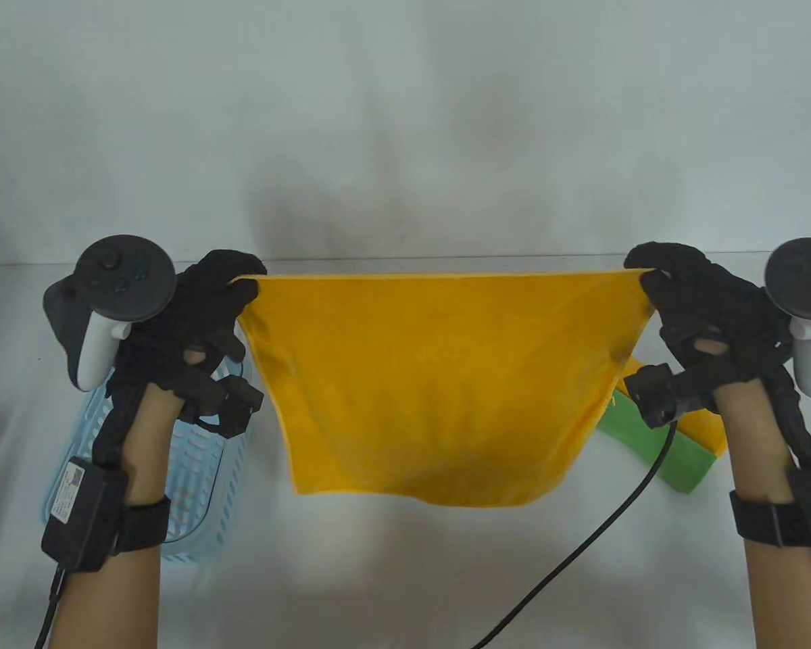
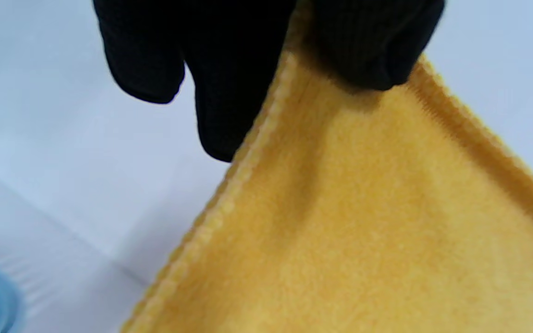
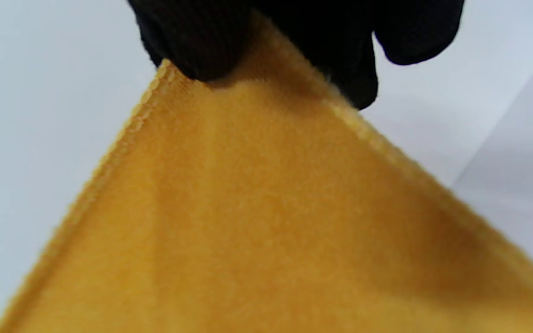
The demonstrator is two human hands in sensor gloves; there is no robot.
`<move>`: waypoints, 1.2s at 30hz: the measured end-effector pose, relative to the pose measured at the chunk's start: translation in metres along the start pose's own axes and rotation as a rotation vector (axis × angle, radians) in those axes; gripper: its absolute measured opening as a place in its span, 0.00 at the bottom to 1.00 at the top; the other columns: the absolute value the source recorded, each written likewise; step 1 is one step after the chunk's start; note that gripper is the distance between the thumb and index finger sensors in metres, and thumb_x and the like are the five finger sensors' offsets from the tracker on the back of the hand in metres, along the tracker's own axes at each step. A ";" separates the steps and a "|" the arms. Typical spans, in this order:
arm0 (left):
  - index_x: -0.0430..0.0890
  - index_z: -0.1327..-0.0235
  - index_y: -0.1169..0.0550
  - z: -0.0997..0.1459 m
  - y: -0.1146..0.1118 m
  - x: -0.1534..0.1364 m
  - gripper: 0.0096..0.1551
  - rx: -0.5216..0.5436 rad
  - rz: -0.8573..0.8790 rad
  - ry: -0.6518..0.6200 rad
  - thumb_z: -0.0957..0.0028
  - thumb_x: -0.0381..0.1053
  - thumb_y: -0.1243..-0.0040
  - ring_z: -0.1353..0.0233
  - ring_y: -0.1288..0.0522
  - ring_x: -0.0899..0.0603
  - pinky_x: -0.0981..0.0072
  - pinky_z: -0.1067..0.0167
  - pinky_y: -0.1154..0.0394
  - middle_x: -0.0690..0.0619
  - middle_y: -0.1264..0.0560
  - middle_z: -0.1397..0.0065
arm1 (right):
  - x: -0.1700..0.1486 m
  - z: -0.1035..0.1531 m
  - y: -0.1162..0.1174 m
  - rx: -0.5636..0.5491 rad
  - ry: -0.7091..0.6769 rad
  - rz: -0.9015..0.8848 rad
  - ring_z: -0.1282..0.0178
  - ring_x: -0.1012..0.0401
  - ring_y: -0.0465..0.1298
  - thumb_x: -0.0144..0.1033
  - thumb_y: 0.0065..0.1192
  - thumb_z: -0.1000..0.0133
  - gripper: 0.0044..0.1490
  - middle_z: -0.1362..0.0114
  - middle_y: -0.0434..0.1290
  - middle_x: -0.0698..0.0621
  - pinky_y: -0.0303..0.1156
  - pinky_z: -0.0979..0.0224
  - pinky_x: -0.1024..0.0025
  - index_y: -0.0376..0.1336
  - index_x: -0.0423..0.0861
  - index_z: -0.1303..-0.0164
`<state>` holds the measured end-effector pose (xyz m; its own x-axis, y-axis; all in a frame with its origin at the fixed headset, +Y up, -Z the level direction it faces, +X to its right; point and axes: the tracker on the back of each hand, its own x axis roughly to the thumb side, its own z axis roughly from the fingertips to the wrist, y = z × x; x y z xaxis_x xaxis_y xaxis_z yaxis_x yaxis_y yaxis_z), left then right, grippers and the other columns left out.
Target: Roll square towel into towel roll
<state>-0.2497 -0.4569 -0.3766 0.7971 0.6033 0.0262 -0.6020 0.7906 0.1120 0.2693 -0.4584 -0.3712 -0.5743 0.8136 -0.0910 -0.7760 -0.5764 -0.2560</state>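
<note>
A yellow square towel point(image 1: 432, 385) hangs in the air above the table, stretched taut along its top edge. My left hand point(image 1: 233, 287) pinches its top left corner. My right hand point(image 1: 655, 277) pinches the top right corner. The towel's lower edge sags free above the white table. In the left wrist view the gloved fingertips point(image 2: 359, 51) clamp the towel corner point(image 2: 340, 208). In the right wrist view the gloved fingertips point(image 3: 201, 41) clamp the other towel corner point(image 3: 266, 222).
A light blue plastic basket point(image 1: 196, 473) stands on the table under my left forearm. A green towel point(image 1: 655, 453) and another yellow one point(image 1: 706, 433) lie folded at the right, behind my right wrist. A black cable point(image 1: 581, 547) trails across the table's front.
</note>
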 end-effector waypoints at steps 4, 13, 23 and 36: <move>0.60 0.48 0.18 -0.025 -0.018 -0.016 0.21 0.002 -0.095 0.098 0.56 0.51 0.39 0.37 0.17 0.45 0.42 0.32 0.28 0.60 0.18 0.39 | -0.014 -0.032 0.036 -0.020 0.115 0.085 0.37 0.51 0.78 0.40 0.66 0.54 0.23 0.39 0.78 0.54 0.69 0.31 0.45 0.72 0.63 0.49; 0.63 0.48 0.18 -0.024 0.022 0.010 0.21 0.107 0.044 -0.021 0.56 0.53 0.39 0.34 0.18 0.45 0.42 0.30 0.30 0.60 0.20 0.35 | 0.018 -0.041 0.009 -0.187 0.060 -0.190 0.33 0.51 0.75 0.41 0.65 0.55 0.23 0.35 0.75 0.55 0.67 0.30 0.46 0.71 0.66 0.49; 0.60 0.48 0.18 -0.001 -0.034 -0.021 0.21 -0.034 -0.015 0.024 0.56 0.52 0.38 0.33 0.19 0.44 0.41 0.31 0.29 0.59 0.20 0.34 | -0.038 -0.015 0.025 -0.027 0.136 -0.120 0.30 0.48 0.74 0.39 0.65 0.54 0.23 0.32 0.74 0.55 0.66 0.29 0.43 0.72 0.62 0.48; 0.57 0.47 0.17 0.050 -0.088 -0.067 0.22 -0.263 -0.064 0.082 0.56 0.51 0.38 0.37 0.16 0.43 0.43 0.34 0.26 0.55 0.18 0.37 | -0.123 0.030 0.050 0.300 0.181 -0.096 0.36 0.48 0.78 0.41 0.64 0.53 0.23 0.40 0.80 0.53 0.68 0.31 0.43 0.72 0.57 0.47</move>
<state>-0.2478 -0.5725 -0.3387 0.8340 0.5490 -0.0544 -0.5504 0.8212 -0.1507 0.2928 -0.5897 -0.3436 -0.4603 0.8500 -0.2561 -0.8816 -0.4716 0.0192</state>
